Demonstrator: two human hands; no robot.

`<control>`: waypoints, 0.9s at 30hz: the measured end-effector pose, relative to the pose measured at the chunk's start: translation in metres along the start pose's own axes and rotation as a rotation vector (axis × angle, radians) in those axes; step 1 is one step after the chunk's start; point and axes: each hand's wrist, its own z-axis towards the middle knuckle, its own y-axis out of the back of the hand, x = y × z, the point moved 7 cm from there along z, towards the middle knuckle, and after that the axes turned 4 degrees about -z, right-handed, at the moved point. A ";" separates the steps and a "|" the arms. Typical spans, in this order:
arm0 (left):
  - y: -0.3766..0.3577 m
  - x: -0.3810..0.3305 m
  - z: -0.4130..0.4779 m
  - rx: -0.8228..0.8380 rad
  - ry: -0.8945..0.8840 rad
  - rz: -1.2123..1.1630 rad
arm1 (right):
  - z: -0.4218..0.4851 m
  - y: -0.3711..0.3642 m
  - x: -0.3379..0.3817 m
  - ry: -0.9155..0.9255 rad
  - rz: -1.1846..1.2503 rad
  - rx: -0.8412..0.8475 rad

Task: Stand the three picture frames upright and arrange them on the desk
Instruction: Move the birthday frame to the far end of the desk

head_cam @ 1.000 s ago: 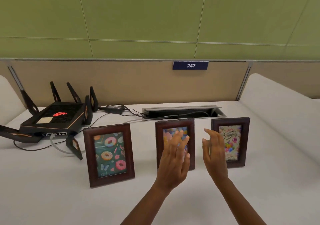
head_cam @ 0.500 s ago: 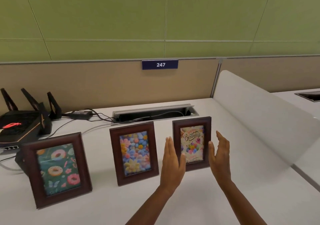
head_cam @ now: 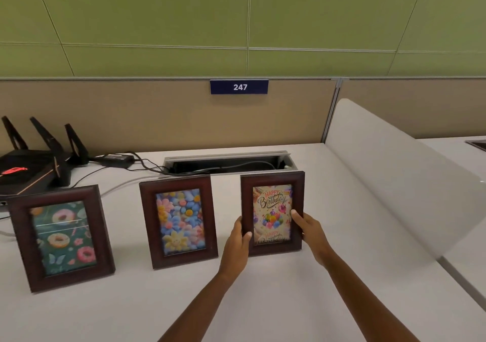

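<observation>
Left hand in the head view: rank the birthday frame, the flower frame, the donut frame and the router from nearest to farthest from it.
1. Birthday frame: held by the left hand on its left edge, right of the row.
2. Flower frame: middle, just left of the hand.
3. Donut frame: far left of the row.
4. Router: back left corner of the desk.

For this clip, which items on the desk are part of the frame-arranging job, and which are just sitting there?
Part of the job:
birthday frame, gripped by the left hand and right hand
flower frame
donut frame

Just sitting there:
router
power adapter and cables
cable box
247 sign
</observation>
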 end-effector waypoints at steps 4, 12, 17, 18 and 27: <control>-0.001 0.007 0.005 0.035 0.044 -0.016 | 0.014 0.000 -0.004 -0.061 0.103 0.111; -0.001 0.012 0.009 0.036 0.098 -0.089 | 0.029 -0.011 -0.004 -0.142 0.168 0.323; -0.002 0.013 0.013 -0.003 0.108 -0.074 | 0.030 -0.009 -0.004 -0.145 0.145 0.315; -0.003 0.013 0.014 -0.007 0.108 -0.076 | 0.030 -0.007 -0.004 -0.140 0.144 0.309; -0.045 -0.022 0.046 0.005 0.064 -0.100 | 0.047 0.049 0.003 -0.079 0.227 0.150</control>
